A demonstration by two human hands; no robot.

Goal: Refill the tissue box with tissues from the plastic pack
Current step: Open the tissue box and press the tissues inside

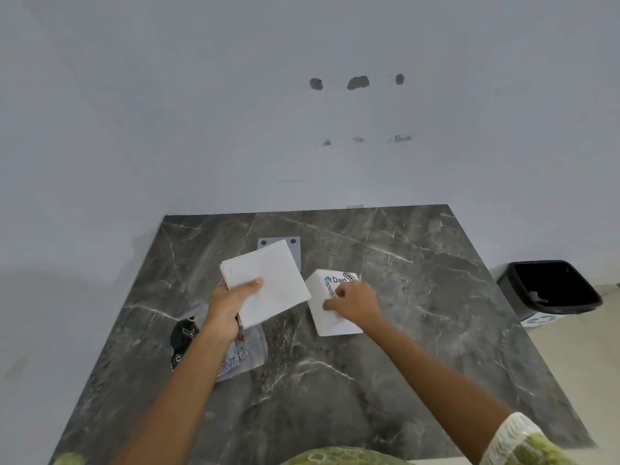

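Left hand (225, 307): thumb lies flat across the top face of a white tissue stack (268, 283), other fingers hidden beneath it. A pinch grip, thumb above, fingers below, at the stack's near-left corner. Stack held clear of the table, tilted, corners skewed to the table edges. Sheets look squared up, edges layered along the left side.

Right hand (354, 305): fingers curled over the top of the white tissue box (330, 307), fingertips pressed on its upper face close to the printed logo. Thumb not visible; cannot tell how firmly the box is gripped. Box sits on the table just right of the stack, with a narrow gap between them, and appears tipped up on one edge. Its opening cannot be made out from here.

Under the left forearm: the plastic pack (246, 352), clear film with black print, lying flat and crumpled on the table, looking slack.

Behind the stack: a grey plate (295, 251) with two dark holes, flat on the surface, partly covered by the raised tissues.

Table (402, 330): dark grey marble pattern with pale veins, set against a plain wall (201, 112) with patched holes.

Far right, on the floor: black bin (550, 290), well apart from the table work.
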